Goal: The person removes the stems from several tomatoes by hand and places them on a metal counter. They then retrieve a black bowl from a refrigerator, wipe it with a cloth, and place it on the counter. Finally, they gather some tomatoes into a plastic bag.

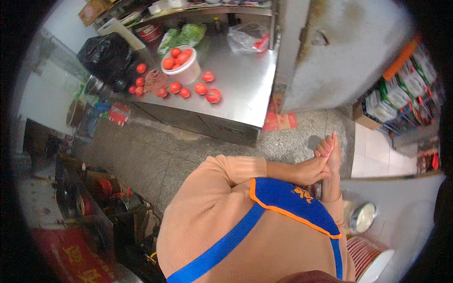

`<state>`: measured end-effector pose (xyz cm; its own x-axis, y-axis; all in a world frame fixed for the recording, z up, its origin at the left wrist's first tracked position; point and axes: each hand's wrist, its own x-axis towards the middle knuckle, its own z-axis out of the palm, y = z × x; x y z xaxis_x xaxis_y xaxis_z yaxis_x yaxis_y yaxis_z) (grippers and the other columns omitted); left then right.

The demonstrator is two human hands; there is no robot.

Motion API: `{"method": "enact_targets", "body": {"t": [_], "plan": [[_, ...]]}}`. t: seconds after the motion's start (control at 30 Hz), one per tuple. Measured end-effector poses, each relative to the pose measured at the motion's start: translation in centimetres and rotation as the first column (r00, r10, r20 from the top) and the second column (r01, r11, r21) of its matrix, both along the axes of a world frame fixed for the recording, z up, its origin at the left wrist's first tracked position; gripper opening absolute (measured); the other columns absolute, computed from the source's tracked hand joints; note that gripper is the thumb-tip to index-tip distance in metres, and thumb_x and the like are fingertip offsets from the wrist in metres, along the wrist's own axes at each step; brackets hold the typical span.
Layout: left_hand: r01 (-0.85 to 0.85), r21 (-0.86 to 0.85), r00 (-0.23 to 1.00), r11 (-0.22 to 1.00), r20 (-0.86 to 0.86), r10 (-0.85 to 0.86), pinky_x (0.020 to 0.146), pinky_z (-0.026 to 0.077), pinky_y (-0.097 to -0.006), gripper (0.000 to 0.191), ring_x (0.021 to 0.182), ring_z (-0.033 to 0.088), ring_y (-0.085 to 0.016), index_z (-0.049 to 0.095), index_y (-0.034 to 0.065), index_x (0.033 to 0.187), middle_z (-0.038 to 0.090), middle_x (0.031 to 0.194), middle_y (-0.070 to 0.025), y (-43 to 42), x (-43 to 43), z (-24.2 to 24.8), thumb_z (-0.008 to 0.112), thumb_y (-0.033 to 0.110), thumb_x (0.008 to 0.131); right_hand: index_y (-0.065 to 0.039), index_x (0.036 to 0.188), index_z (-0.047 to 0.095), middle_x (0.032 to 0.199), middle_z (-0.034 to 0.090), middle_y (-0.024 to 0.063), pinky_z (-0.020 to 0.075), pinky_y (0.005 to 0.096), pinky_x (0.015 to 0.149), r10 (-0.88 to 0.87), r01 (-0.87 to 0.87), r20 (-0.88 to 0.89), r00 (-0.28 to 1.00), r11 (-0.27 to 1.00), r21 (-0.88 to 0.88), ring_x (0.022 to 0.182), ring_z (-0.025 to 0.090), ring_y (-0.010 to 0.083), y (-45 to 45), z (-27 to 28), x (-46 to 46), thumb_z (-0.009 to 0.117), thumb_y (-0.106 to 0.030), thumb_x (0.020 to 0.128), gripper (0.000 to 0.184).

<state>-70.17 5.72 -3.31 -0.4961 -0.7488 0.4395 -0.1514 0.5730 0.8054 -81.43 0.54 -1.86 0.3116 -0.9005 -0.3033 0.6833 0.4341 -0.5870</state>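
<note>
Both hands are clasped together in front of the blue apron [283, 198] with orange trim. My left hand [309, 171] reaches across from the left and presses against my right hand [335, 154]. Their fingers overlap, so which ones wrap around which is hard to make out. No object shows in either hand. Beyond them, on a stainless steel counter [244, 85], stands a white plastic bucket [184, 72] filled with tomatoes. Several loose tomatoes [213, 96] lie around it, beside a crumpled reddish mesh bag [155, 82].
A black plastic bag [106, 58], leafy greens [187, 35] and a clear plastic bag [246, 38] sit on the counter. Right of it stands a stained metal door [339, 53]. Packaged goods [400, 92] are stacked at right. Stacked round dishes [370, 260] stand at lower right.
</note>
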Motion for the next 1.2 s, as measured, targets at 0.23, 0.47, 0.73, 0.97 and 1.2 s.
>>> {"method": "enact_targets", "body": {"t": [0.23,0.47,0.73,0.97,1.2], "plan": [[-0.193,0.414,0.979,0.89,0.138,0.148,0.112,0.033,-0.048,0.105,0.136,0.034,-0.05,-0.018,-0.0083,0.148,0.006,0.151,-0.0436,-5.4,10.5,1.8,0.064,0.023,0.09,-0.018,0.076,0.044,0.054,0.036,-0.0047,0.0424,0.0278,0.046,0.268,-0.263,-0.125,0.955,0.963,0.05,0.044,0.037,0.0103,-8.4,-0.8,11.9,0.049,-0.049,0.101,0.041],[-0.621,-0.224,0.76,0.751,0.06,0.647,0.096,0.036,-0.0545,0.083,0.11,0.05,-0.043,0.034,-0.0081,0.143,0.048,0.124,-0.0311,-8.0,14.6,-0.1,0.069,0.027,0.077,-0.013,0.079,0.05,0.064,0.045,0.0007,0.0465,0.0307,0.062,0.363,-0.357,-0.036,0.931,0.926,0.123,0.058,0.046,0.0143,-11.1,-2.7,18.8,0.046,-0.057,0.099,0.048],[-0.555,-0.187,0.824,0.81,0.01,0.567,0.107,0.025,-0.0596,0.076,0.127,0.034,-0.048,0.047,0.0005,0.132,0.034,0.14,-0.0285,-11.9,16.3,-1.9,0.074,0.034,0.069,-0.009,0.076,0.053,0.069,0.051,0.0096,0.0463,0.0405,0.084,0.957,-0.931,0.124,0.263,0.286,-0.228,0.071,0.051,0.0248,-12.1,-2.6,21.7,0.024,-0.06,0.101,0.064],[-0.564,-0.212,0.805,0.798,0.075,0.589,0.102,0.028,-0.0562,0.065,0.119,0.037,-0.044,0.049,0.0018,0.12,0.037,0.129,-0.0249,-15.4,14.9,-2.5,0.072,0.032,0.067,-0.009,0.067,0.048,0.063,0.047,0.0073,0.0441,0.0392,0.088,0.91,-0.946,0.308,0.276,0.313,-0.078,0.065,0.047,0.0242,-16.2,-4.3,20.1,0.024,-0.052,0.102,0.061],[-0.523,-0.247,0.812,0.816,0.147,0.565,0.097,0.031,-0.0527,0.055,0.111,0.04,-0.041,0.05,0.0031,0.108,0.041,0.117,-0.0214,-22.2,8.9,-3.2,0.07,0.03,0.065,-0.012,0.077,0.046,0.064,0.042,0.0035,0.047,0.0405,0.085,0.84,-0.874,0.43,0.33,0.445,-0.198,0.066,0.047,0.0206,-23.0,-8.8,13.6,0.033,-0.063,0.093,0.055]]}}
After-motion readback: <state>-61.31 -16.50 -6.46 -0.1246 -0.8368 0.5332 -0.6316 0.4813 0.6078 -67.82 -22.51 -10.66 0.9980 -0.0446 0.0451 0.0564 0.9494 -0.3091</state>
